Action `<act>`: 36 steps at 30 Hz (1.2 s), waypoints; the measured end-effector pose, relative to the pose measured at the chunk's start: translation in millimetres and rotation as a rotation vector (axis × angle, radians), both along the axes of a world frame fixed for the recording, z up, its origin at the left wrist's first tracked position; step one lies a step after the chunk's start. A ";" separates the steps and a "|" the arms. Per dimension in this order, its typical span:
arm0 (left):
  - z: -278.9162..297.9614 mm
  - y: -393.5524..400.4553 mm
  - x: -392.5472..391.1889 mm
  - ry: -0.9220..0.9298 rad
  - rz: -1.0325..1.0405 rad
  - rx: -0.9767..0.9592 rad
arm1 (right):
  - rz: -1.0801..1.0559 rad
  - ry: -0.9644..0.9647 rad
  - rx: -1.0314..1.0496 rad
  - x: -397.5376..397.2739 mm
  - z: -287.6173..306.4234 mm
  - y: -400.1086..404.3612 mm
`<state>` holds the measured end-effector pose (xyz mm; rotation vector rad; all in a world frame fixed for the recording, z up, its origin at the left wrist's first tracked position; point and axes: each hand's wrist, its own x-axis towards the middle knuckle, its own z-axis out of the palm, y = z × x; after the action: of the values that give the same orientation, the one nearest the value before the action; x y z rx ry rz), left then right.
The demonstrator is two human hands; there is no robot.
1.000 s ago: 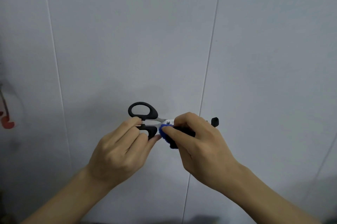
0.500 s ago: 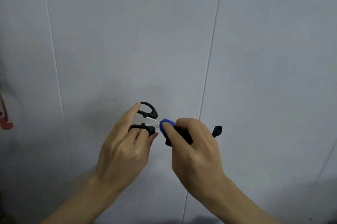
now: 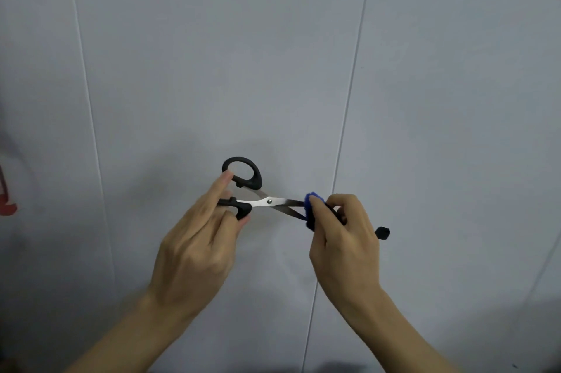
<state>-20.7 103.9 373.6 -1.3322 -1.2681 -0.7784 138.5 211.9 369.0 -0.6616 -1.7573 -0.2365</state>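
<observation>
Centre frame, before a grey panelled surface [image 3: 425, 99], two hands hold a pair of scissors [image 3: 267, 201] and a blue-and-black piece [image 3: 312, 204]. Compared with half a second earlier, the right hand [image 3: 346, 245] has drawn away to the right; the piece, then close to the handles, now sits at the blade tips; the blades and pivot screw, then almost hidden, lie exposed, parted in a narrow V. Left hand [image 3: 194, 248]: fingers [image 3: 224, 184] partly extended, the forefinger touching the upper handle loop [image 3: 243, 172], thumb and remaining fingers curled round the lower handle [image 3: 239, 207]. Right hand: fingers curled round the piece, thumb pressed on its blue end; a black end [image 3: 383, 233] projects beyond the knuckles. Both things are held off the surface.
</observation>
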 end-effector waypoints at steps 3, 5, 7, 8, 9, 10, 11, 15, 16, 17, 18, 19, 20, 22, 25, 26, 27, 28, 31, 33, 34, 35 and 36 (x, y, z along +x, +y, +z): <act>-3.6 4.5 0.9 -0.054 0.009 -0.065 | 0.014 0.033 0.062 -1.3 4.4 -9.0; -6.0 7.2 2.8 -0.061 0.016 -0.099 | 0.027 0.042 0.142 -6.8 6.9 -21.1; -7.1 7.6 5.7 -0.046 0.022 -0.117 | 0.028 0.030 0.224 -13.6 6.4 -29.6; -6.8 7.0 7.1 -0.034 0.026 -0.120 | 0.019 0.020 0.258 -16.4 5.6 -31.0; -6.0 5.9 7.9 -0.022 0.032 -0.121 | 0.010 0.013 0.281 -18.6 4.9 -30.6; -5.1 4.9 8.1 -0.014 0.038 -0.120 | 0.003 0.015 0.290 -19.5 4.7 -29.0; -3.9 3.7 7.8 -0.014 0.042 -0.118 | -0.006 0.024 0.287 -19.5 4.7 -26.2; -1.9 -1.1 1.7 -0.037 0.046 -0.091 | -0.052 0.052 0.227 -12.8 7.8 -8.3; -2.1 -1.8 0.3 -0.037 0.050 -0.085 | -0.065 0.054 0.199 -10.4 8.8 -3.1; -2.4 -1.8 -0.5 -0.035 0.057 -0.077 | -0.076 0.056 0.165 -8.3 9.9 1.3; -2.7 -1.2 -0.6 -0.032 0.065 -0.069 | -0.082 0.062 0.132 -6.8 11.1 4.0; -2.4 -0.5 0.3 -0.030 0.071 -0.063 | -0.082 0.068 0.109 -5.8 12.2 4.4; -1.6 0.4 1.7 -0.026 0.072 -0.059 | -0.074 0.074 0.107 -5.5 13.2 2.6; 1.4 1.4 5.0 -0.017 0.061 -0.057 | -0.044 0.079 0.163 -7.7 14.3 -7.1; 2.7 1.4 10.5 0.001 0.049 -0.074 | 0.000 0.043 0.284 -15.9 14.5 -25.4; 2.2 1.0 11.7 0.007 0.049 -0.081 | 0.006 0.028 0.306 -18.7 14.8 -28.2; 1.5 0.8 12.7 0.013 0.046 -0.087 | 0.005 0.017 0.314 -21.0 15.4 -28.7; 0.4 0.4 13.2 0.016 0.044 -0.090 | 0.000 0.013 0.309 -22.4 16.0 -27.4; -1.8 -0.8 10.1 -0.012 0.041 -0.091 | -0.022 0.040 0.281 -21.8 16.9 -17.0; -2.9 -1.2 5.9 -0.036 0.046 -0.085 | -0.046 0.054 0.261 -18.6 16.7 -8.9; -3.0 -1.4 3.6 -0.040 0.050 -0.082 | -0.062 0.054 0.243 -16.9 16.8 -4.6; -2.6 -1.5 1.7 -0.041 0.056 -0.080 | -0.076 0.056 0.217 -15.5 17.2 0.9; -1.7 -1.7 0.5 -0.040 0.064 -0.075 | -0.087 0.061 0.183 -13.8 17.7 6.4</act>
<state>-20.2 102.2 371.9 -1.3354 -1.3763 -0.7218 124.6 218.3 386.7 -0.6064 -1.6282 -0.4277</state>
